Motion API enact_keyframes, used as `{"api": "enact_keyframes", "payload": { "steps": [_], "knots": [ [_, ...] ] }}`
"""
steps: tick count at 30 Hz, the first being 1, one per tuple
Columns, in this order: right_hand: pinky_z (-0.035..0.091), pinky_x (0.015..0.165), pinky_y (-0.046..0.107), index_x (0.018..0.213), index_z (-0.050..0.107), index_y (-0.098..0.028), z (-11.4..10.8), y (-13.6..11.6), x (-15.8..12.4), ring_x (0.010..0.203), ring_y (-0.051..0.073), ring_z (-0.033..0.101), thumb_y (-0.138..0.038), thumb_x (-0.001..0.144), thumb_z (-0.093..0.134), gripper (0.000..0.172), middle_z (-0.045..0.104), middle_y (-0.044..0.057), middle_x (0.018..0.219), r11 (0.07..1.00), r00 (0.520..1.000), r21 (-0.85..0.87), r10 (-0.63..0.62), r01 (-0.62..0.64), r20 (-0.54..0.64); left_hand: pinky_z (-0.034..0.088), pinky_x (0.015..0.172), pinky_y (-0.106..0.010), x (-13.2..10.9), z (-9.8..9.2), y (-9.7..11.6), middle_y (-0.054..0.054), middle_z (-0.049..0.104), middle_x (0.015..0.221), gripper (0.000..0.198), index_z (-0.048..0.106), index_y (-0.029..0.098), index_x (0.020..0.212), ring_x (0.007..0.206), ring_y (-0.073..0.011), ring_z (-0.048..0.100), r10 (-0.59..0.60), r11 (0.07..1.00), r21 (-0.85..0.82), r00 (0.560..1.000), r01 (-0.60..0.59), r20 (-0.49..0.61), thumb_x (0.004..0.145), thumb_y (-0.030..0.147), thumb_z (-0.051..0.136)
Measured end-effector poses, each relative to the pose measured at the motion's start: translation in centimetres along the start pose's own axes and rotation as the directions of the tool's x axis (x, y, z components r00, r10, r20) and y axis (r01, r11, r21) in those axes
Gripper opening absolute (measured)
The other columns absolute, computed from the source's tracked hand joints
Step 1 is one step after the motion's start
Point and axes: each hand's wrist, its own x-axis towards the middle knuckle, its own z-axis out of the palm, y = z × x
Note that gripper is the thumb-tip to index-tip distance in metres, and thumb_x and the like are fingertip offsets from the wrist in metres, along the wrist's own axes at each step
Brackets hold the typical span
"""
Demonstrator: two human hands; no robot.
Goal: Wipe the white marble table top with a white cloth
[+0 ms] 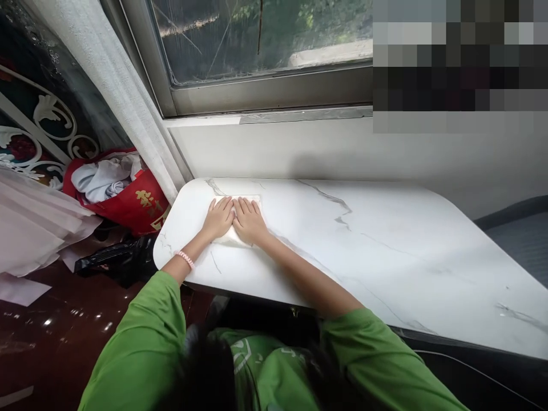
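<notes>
A folded whitish cloth (233,237) lies flat on the white marble-patterned tabletop (325,240), close to its left end. My left hand (218,218) presses down on the cloth's left part, palm down with fingers stretched out. Beside it, my right hand (248,220) rests flat on the cloth's right part, fingers also extended. The two hands meet at the thumbs and index fingers. Much of the cloth is hidden beneath them. A pink beaded bracelet (185,260) circles my left wrist.
Behind the table is a white wall (248,145) under a window (265,40). A pale curtain (103,85) hangs at the left. Beyond the table's left end stand a red bag (124,208) stuffed with cloth and a black plastic bag (128,260). A grey padded surface (524,240) borders the right side.
</notes>
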Motion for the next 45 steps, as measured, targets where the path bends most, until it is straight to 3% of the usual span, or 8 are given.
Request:
{"api": "enact_keyframes", "payload": {
  "steps": [9,15,18,22,28,33,39,45],
  "knots": [
    [0.017,0.116,0.050,0.145,0.035,-0.003,-3.2,-0.8,-11.2,0.142,0.029,0.024,-0.027,0.096,0.028,0.056,0.036,0.018,0.151,0.995,0.998,-0.078,-0.064,0.062,-0.024,0.017,0.118,-0.048,-7.8,-0.9,7.5,-0.013,0.043,0.147,0.047,0.044,0.008,0.137,0.139,-0.0231,0.033,0.105,0.994,-0.014,0.994,-0.106,-0.022,0.097,0.022,0.025],
    [0.020,0.116,0.049,0.147,0.031,-0.003,-4.3,-0.2,-14.7,0.143,0.028,0.025,-0.025,0.095,0.029,0.057,0.037,0.017,0.151,0.989,0.996,-0.144,-0.045,0.034,-0.072,0.015,0.118,-0.050,-9.1,-1.4,10.6,-0.013,0.041,0.148,0.047,0.042,0.007,0.139,0.141,-0.0239,0.030,0.168,0.984,-0.061,0.986,-0.168,0.004,0.097,0.022,0.026],
    [0.021,0.115,0.050,0.146,0.033,-0.002,-4.2,0.3,-13.7,0.141,0.030,0.028,-0.025,0.095,0.027,0.056,0.038,0.019,0.150,0.984,0.998,-0.178,-0.009,-0.001,-0.055,0.015,0.119,-0.048,-7.4,-1.1,10.2,-0.013,0.044,0.146,0.047,0.043,0.007,0.138,0.140,-0.0226,0.032,0.186,0.979,-0.084,0.982,-0.184,0.013,0.097,0.021,0.026],
    [0.022,0.112,0.054,0.147,0.031,-0.002,-3.4,1.9,-9.3,0.139,0.035,0.031,-0.026,0.093,0.027,0.059,0.039,0.021,0.149,0.980,0.996,-0.181,0.073,-0.081,-0.050,0.015,0.119,-0.045,-2.6,-0.1,8.4,-0.013,0.048,0.143,0.047,0.044,0.007,0.137,0.137,-0.0209,0.036,0.177,0.980,-0.104,0.983,-0.173,0.039,0.095,0.019,0.027],
    [0.020,0.112,0.052,0.145,0.033,-0.001,-2.4,6.7,-1.4,0.138,0.032,0.032,-0.024,0.093,0.025,0.058,0.039,0.021,0.148,0.988,0.994,-0.113,0.098,-0.102,-0.042,0.016,0.118,-0.043,5.9,1.7,5.9,-0.010,0.047,0.144,0.044,0.047,0.014,0.134,0.137,-0.0183,0.037,0.122,0.988,-0.093,0.992,-0.120,0.021,0.095,0.019,0.028],
    [0.020,0.113,0.048,0.143,0.037,-0.006,-2.1,10.1,2.6,0.138,0.027,0.033,-0.025,0.090,0.029,0.057,0.042,0.017,0.147,0.993,0.991,-0.024,0.118,-0.119,-0.058,0.017,0.118,-0.042,10.4,2.6,5.3,-0.009,0.048,0.143,0.043,0.048,0.016,0.132,0.135,-0.0171,0.038,0.085,0.992,-0.091,0.996,-0.084,0.001,0.094,0.017,0.029],
    [0.018,0.115,0.045,0.142,0.039,-0.006,-2.3,11.7,4.6,0.137,0.024,0.033,-0.024,0.089,0.031,0.057,0.043,0.015,0.147,0.992,0.991,0.006,0.125,-0.125,-0.038,0.017,0.118,-0.041,12.6,3.2,5.0,-0.008,0.048,0.143,0.043,0.049,0.014,0.132,0.135,-0.0171,0.038,0.042,0.995,-0.086,0.999,-0.042,-0.008,0.094,0.016,0.029],
    [0.019,0.115,0.043,0.142,0.040,-0.009,-2.8,11.9,2.7,0.139,0.023,0.032,-0.025,0.092,0.028,0.054,0.041,0.012,0.149,0.995,0.996,0.029,0.091,-0.091,-0.025,0.016,0.118,-0.045,10.8,3.3,6.6,-0.010,0.044,0.146,0.044,0.048,0.015,0.134,0.138,-0.0205,0.034,0.002,0.996,-0.092,1.000,-0.004,-0.021,0.094,0.018,0.028]
  ]
}}
